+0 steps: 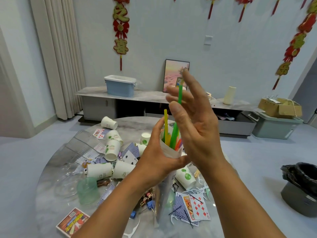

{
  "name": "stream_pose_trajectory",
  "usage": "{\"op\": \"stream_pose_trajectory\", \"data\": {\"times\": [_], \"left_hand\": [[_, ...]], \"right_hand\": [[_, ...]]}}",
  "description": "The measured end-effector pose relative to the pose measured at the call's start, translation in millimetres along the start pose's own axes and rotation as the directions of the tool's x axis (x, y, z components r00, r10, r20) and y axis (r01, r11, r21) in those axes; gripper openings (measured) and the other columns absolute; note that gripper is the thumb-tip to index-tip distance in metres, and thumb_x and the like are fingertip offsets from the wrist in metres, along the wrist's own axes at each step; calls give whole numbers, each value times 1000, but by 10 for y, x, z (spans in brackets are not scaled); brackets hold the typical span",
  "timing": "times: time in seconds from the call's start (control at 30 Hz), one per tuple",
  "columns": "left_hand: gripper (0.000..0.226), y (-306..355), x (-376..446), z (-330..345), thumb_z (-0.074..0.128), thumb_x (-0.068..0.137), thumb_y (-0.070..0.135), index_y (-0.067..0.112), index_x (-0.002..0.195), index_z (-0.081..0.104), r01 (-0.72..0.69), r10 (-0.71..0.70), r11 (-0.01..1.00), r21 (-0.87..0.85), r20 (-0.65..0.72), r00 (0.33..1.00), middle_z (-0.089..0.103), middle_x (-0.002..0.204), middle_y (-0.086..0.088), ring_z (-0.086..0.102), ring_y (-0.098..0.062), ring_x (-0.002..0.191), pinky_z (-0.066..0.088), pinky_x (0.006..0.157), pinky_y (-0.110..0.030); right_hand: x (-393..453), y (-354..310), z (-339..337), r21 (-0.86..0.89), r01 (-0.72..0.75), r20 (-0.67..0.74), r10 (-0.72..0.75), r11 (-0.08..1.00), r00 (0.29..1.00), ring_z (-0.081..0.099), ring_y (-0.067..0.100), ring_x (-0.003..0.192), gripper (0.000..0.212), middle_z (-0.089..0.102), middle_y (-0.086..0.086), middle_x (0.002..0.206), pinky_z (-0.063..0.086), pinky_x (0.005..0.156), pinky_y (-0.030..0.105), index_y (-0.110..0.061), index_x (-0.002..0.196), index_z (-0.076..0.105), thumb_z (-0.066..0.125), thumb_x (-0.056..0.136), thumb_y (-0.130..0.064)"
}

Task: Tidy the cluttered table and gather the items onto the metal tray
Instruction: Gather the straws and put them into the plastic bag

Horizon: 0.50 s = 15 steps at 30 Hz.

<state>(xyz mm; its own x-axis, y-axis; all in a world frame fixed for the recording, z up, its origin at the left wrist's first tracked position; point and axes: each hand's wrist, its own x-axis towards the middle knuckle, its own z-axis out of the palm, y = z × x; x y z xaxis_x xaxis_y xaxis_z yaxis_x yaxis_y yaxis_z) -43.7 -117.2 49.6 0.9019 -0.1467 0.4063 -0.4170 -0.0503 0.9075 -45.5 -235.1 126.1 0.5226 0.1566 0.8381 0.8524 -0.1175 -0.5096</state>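
Up above the round table (51,194), the left hand (154,157) grasps a paper cup (169,150) full of colored straws (174,134). Beside it, the right hand (197,126) spreads released fingers touching a green straw (180,94). Cups and cards lie scattered below.

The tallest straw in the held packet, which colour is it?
Green. The tallest straw sticks up from the packet gripped by the left hand; the head view shows it.
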Motion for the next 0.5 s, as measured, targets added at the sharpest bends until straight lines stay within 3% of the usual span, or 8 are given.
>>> {"op": "stream_pose_trajectory", "data": {"times": [0.13,0.2,0.33,0.43,0.5], "left_hand": [[110,-8,10,5,96,63,32,55,146,28,-29,29,999,-39,-19,999,65,131,12,65,-12,120,55,99,-44],[109,-16,13,-5,97,63,29,57,145,31,-33,30,997,-68,-40,999,63,133,17,64,-8,121,56,97,-38],[112,-15,-6,-7,98,60,32,61,144,30,-29,27,996,-85,-28,999,57,136,23,62,-4,121,56,96,-30],[107,-8,2,19,95,64,22,52,146,32,-47,45,994,-97,-16,999,62,134,13,64,-9,120,55,100,-39],[101,-12,8,19,91,69,13,46,147,35,-67,66,993,-97,-12,998,63,133,11,64,-9,121,55,100,-36]], "right_hand": [[-40,49,-3,-60,-134,27,136,989,990,70,13,111,33,75,0,112,56,98,39,-20,133,61,62,100,-12],[-52,56,6,48,-184,-23,185,982,982,72,17,108,25,76,4,107,57,96,43,-18,122,62,64,99,-9],[21,40,21,305,-113,-170,171,946,971,72,24,110,12,76,11,110,57,96,33,-12,110,51,58,101,-7],[-27,129,44,132,-237,-20,241,963,970,65,12,121,4,75,3,114,53,103,41,-16,101,59,63,99,-17],[-85,227,22,-28,-340,98,341,940,935,52,0,133,7,71,-9,126,46,112,43,-16,97,68,65,99,-21]]}}
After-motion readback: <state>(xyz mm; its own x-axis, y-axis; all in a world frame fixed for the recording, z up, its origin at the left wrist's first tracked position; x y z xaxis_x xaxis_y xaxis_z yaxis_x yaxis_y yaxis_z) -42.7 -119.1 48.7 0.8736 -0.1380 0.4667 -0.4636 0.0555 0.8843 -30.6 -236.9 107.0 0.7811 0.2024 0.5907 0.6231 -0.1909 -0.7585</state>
